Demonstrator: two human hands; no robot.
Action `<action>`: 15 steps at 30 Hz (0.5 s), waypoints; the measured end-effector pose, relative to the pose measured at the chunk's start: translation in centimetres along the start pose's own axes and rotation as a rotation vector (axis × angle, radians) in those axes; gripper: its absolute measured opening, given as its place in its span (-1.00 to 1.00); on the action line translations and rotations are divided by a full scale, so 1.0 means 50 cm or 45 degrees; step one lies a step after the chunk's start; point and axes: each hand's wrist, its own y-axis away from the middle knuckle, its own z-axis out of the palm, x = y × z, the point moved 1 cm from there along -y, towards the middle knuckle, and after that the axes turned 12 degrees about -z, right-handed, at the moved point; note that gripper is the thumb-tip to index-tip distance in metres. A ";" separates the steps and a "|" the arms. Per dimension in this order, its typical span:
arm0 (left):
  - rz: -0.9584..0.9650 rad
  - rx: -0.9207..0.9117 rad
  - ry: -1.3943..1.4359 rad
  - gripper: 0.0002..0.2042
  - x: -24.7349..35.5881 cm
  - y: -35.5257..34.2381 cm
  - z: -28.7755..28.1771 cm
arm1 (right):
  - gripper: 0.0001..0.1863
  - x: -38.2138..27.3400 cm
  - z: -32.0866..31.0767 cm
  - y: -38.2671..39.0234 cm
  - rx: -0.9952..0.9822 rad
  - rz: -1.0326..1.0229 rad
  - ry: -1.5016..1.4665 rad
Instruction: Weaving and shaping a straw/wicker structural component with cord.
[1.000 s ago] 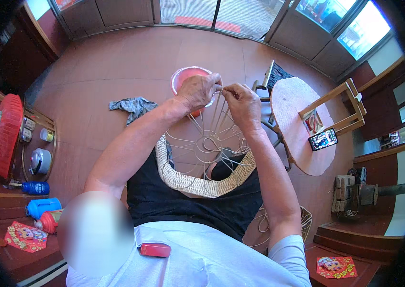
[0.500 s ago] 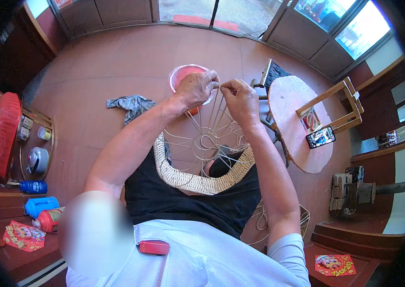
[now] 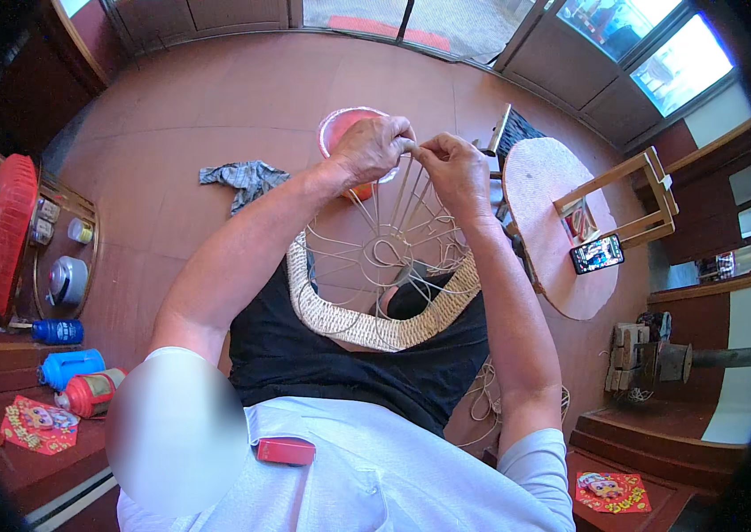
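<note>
The left hand [image 3: 373, 149] is bent at the wrist, its fingers drawn together at the tips; the right hand [image 3: 460, 177] pinches with thumb and forefinger. The two sets of fingertips meet, or very nearly meet, at the upper ends of several pale strands [image 3: 404, 197]. Each hand appears to grip a strand; which one each has cannot be told, as the fingers cover the ends.

The strands belong to the wickerwork, whose woven band [image 3: 349, 328] rests across the thighs of the black trousers [image 3: 260, 355], its curve toward the body. Loose strands fan out around a small central loop [image 3: 388, 251]. The far side, under the hands, shows bare strands without woven band. A pink basin [image 3: 338, 127] stands on the floor beyond the left hand, partly hidden by it. To the right, a pale desk [image 3: 530, 191] carries a phone [image 3: 598, 254] and a wooden frame [image 3: 656, 177].

Step in hand, in this inspector's judgement: bringing strand ends together for joining or weaving. The next move would call for one hand to hold the crossing firm while the other guides its strand past, without pulling the spokes out of line.

Compared with half a second ago: a visible gap between the fingertips has closed, the right hand having come up to the left. The band remains on the lap; the whole view has shifted slightly.
</note>
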 end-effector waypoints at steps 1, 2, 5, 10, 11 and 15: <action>0.007 0.029 -0.013 -0.77 0.004 0.005 0.000 | -0.70 -0.001 -0.001 0.000 -0.001 0.001 0.000; 0.014 0.057 -0.027 -0.77 0.007 0.009 0.000 | -0.71 -0.001 -0.002 -0.001 -0.007 0.018 0.000; 0.011 0.106 0.004 -0.78 0.012 0.019 0.000 | -0.72 -0.005 -0.005 -0.001 -0.004 0.035 -0.016; -0.049 0.024 0.047 -0.81 0.009 0.006 -0.003 | -0.72 -0.007 -0.002 -0.003 0.002 0.057 -0.012; -0.097 -0.043 0.107 -0.84 0.007 -0.001 -0.004 | -0.72 -0.003 0.000 -0.003 0.001 0.035 0.008; -0.320 -0.232 0.410 -0.88 -0.006 -0.021 -0.003 | -0.76 -0.003 0.002 -0.002 0.007 0.015 0.059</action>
